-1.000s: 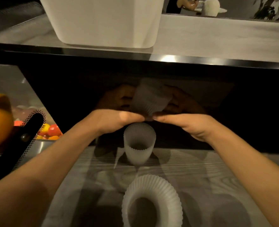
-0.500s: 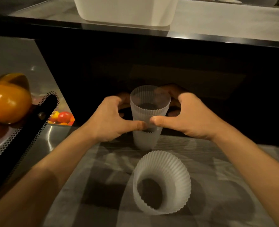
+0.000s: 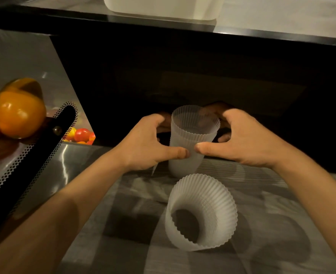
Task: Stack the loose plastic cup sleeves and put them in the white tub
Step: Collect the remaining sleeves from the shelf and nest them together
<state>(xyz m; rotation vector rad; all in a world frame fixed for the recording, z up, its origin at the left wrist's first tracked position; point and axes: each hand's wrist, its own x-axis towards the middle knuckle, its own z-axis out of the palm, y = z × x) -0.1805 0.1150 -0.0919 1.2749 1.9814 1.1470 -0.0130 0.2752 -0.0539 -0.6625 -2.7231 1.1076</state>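
Note:
Two ribbed translucent cup sleeves are nested into one upright stack (image 3: 191,139) on the grey counter, against a black panel. My left hand (image 3: 143,143) holds the stack from the left, thumb on its front. From the right, my right hand (image 3: 248,141) grips it, thumb tip close to the other thumb. A third loose sleeve (image 3: 208,204) lies tilted on the counter nearer me, its wide mouth facing me. The white tub (image 3: 163,4) stands on the raised shelf above, only its lower part in view.
A black perforated metal tray (image 3: 25,167) at the left carries an orange pepper (image 3: 19,113) and a red one. Small red and yellow tomatoes (image 3: 80,135) lie behind it. The glossy black panel (image 3: 183,76) rises right behind the stack, under the upper shelf.
The sleeve held above has been pushed down onto the standing sleeve, so the two now form one stack. Both hands came down with it. The camera tilted down, and the tub moved up the frame.

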